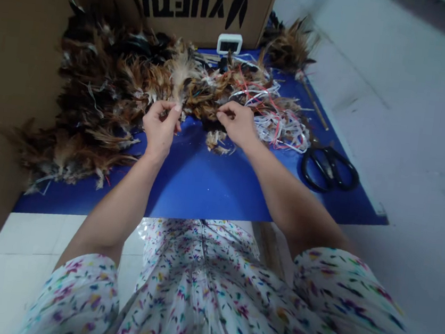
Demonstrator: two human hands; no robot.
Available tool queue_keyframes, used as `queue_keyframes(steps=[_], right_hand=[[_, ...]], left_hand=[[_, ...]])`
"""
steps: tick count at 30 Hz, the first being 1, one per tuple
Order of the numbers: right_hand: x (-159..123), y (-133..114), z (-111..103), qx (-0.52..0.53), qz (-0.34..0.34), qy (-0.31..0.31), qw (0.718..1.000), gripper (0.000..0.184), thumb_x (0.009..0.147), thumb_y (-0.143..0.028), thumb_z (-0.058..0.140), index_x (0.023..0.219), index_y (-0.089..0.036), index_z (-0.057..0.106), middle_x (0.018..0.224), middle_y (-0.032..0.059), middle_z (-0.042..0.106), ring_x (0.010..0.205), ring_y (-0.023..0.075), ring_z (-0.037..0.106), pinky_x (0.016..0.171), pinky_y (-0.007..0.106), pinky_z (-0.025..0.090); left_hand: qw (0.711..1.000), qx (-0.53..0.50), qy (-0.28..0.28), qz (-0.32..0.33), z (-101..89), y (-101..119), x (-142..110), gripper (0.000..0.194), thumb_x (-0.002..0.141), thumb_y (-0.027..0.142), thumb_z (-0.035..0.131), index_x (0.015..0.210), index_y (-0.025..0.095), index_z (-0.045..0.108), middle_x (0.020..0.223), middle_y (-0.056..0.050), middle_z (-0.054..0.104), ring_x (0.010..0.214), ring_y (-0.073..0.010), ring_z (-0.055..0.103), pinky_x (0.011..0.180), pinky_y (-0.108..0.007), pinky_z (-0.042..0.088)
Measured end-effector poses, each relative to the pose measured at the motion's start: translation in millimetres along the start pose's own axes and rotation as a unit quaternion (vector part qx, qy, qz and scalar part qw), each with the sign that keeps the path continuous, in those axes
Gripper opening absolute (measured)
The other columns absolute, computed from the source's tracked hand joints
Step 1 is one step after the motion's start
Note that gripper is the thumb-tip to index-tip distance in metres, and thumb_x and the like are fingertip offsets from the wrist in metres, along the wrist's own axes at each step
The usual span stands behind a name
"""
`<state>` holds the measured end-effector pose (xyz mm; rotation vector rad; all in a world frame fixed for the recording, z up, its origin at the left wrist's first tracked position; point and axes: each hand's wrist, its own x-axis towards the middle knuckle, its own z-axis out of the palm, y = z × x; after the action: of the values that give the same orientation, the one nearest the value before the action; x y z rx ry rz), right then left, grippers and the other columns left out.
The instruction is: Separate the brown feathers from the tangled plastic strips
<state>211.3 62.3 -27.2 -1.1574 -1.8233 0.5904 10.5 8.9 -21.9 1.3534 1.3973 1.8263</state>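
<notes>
Between the thumb and fingers of my left hand [162, 125] is a pale, fluffy feather bunch [182, 71], pinched at its base and standing upright. My right hand [236, 123] is a short way to the right, thumb and index finger pinched together at the edge of the brown feather pile [201, 100]. Whatever that pinch holds, if anything, is too small to make out. Just below it a small tuft of feathers [215, 142] lies on the blue table top [208, 187]. A large heap of brown and black feathers [106, 95] spreads out left of my left hand.
Black-handled scissors [329, 168] lie at the right. White and red plastic strings [281, 128] are tangled near my right hand. A feather duster with a stick [314, 102] rests at the back right. Cardboard boxes [198, 30] stand behind and left, with a small white digital device [229, 44].
</notes>
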Motion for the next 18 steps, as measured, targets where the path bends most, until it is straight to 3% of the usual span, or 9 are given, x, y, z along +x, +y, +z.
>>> queue_keyframes(steps=[6, 11, 18], right_hand=[[-1, -13, -4, 0.21, 0.103, 0.008, 0.972, 0.014, 0.086, -0.012, 0.064, 0.074, -0.019, 0.06, 0.068, -0.0012, 0.065, 0.057, 0.0095, 0.057, 0.054, 0.023, 0.042], [-3, -17, -9, 0.269, 0.162, 0.01, 0.949, 0.019, 0.085, -0.016, 0.069, 0.07, -0.019, 0.058, 0.056, -0.0041, 0.054, 0.054, 0.0093, 0.057, 0.045, 0.02, 0.036], [-5, -22, -14, 0.308, 0.189, -0.009, 0.932, 0.023, 0.086, -0.024, 0.073, 0.071, -0.019, 0.056, 0.059, -0.004, 0.055, 0.053, 0.0077, 0.058, 0.044, 0.018, 0.038]], left_hand=[[1.0, -0.012, -0.003, -0.013, 1.6, 5, -2, 0.026, 0.084, 0.042, 0.075, 0.08, 0.02, 0.062, 0.049, 0.009, 0.045, 0.04, -0.0048, 0.047, 0.042, -0.017, 0.033], [0.999, -0.02, -0.008, -0.039, 2.7, 12, -5, 0.02, 0.084, 0.036, 0.075, 0.079, 0.021, 0.063, 0.046, 0.009, 0.046, 0.039, -0.0055, 0.048, 0.043, -0.017, 0.033], [0.996, -0.043, -0.021, -0.078, 5.4, 19, -11, 0.019, 0.083, 0.031, 0.077, 0.077, 0.02, 0.063, 0.045, 0.009, 0.048, 0.038, -0.0055, 0.048, 0.042, -0.017, 0.033]])
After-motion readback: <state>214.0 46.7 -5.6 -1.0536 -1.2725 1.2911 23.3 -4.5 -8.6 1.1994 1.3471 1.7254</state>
